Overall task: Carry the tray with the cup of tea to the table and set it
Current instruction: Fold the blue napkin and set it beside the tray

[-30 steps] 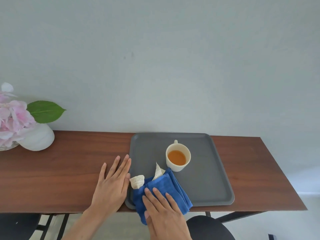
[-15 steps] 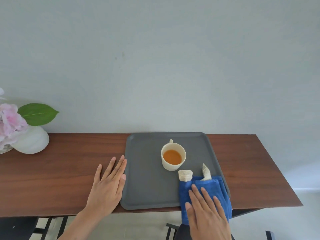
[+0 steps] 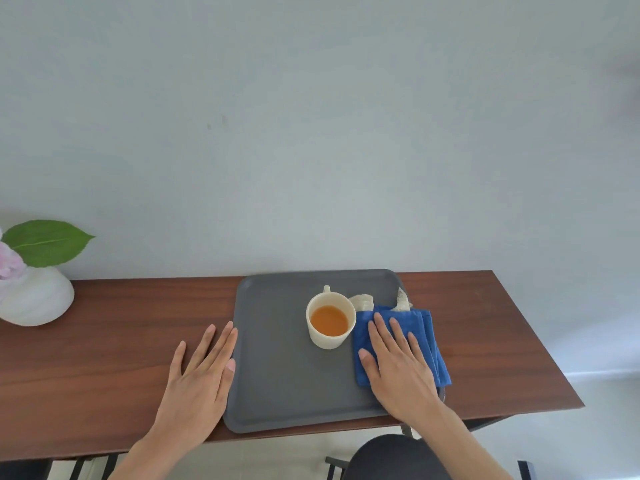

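A dark grey tray [image 3: 277, 375] lies flat on the brown wooden table [image 3: 104, 358]. A cream cup [image 3: 330, 320] of orange tea stands upright near the tray's middle. To the right of the cup lies a folded blue cloth [image 3: 429, 341] with white cloth ends [image 3: 362, 301] showing at its far edge. My right hand [image 3: 398, 362] lies flat on the blue cloth with fingers spread, pressing it on the tray's right side. My left hand [image 3: 201, 379] rests flat on the table, fingers along the tray's left rim.
A white round vase [image 3: 34, 299] with a green leaf and pink flowers stands at the table's far left. A pale wall runs behind the table. A dark stool seat [image 3: 398, 459] shows below the table's front edge.
My right hand has slid the blue cloth from the tray's front left, along the front to the right, then farther back beside the cup. My left hand has stayed flat by the tray.
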### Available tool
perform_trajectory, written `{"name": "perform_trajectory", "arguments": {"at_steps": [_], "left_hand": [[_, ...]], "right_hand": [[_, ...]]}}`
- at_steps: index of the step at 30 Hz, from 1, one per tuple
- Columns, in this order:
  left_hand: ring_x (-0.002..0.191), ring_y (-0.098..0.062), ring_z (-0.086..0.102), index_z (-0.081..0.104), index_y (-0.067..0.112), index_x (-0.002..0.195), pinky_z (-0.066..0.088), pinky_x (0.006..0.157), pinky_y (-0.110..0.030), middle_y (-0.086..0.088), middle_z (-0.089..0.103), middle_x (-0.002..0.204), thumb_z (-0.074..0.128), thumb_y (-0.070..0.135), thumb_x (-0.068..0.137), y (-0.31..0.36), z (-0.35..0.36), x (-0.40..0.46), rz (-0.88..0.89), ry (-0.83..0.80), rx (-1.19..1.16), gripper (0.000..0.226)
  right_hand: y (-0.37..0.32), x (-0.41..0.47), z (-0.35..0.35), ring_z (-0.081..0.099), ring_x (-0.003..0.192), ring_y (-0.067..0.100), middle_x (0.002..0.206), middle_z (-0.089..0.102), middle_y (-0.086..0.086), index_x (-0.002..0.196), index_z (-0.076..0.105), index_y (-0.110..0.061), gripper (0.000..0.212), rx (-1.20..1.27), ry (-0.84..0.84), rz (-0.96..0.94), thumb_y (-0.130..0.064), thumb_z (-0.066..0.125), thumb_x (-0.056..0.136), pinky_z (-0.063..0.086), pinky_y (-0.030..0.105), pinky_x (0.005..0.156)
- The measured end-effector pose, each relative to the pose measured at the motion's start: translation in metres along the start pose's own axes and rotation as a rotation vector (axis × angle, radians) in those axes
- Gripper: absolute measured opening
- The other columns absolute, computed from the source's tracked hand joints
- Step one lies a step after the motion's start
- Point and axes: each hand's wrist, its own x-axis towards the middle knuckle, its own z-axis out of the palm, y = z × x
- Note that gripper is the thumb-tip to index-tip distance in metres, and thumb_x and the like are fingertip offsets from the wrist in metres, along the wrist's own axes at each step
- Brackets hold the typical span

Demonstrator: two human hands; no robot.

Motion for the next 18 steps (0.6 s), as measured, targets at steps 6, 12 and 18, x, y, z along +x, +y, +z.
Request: {"name": "perform_trajectory", "arguments": {"at_steps": [6,12,18], "left_hand": [[0.158,-0.009,0.006,0.014,0.030,0.163,0.016,0.128,-0.055,0.018,0.013,0.169,0.006,0.047,0.104,-0.002,0.000,0.000,-0.007,-0.005,0.003,0.061],[0.158,-0.009,0.006,0.012,0.032,0.162,0.016,0.129,-0.053,0.019,0.013,0.169,0.004,0.048,0.102,-0.001,0.001,-0.001,-0.018,-0.004,0.013,0.063],[0.157,-0.007,0.009,0.017,0.032,0.162,0.015,0.128,-0.053,0.018,0.021,0.167,0.008,0.050,0.103,0.001,-0.001,-0.003,-0.015,0.016,-0.026,0.062]], "right_hand": [[0.011,0.058,-0.003,-0.010,0.156,0.019,0.170,-0.003,-0.007,0.163,0.001,-0.023,0.068,-0.022,0.012,-0.069,-0.057,0.009,0.105,0.002,0.046,0.127],[0.019,0.066,-0.019,0.011,0.156,0.021,0.169,0.018,0.000,0.158,0.033,-0.022,0.058,-0.026,0.123,-0.111,-0.051,0.027,0.108,0.017,0.048,0.125],[0.071,0.040,-0.036,0.050,0.108,0.030,0.127,0.053,0.008,0.147,0.045,-0.026,0.052,-0.070,0.293,0.158,-0.050,0.041,0.101,0.049,0.043,0.085]]}}
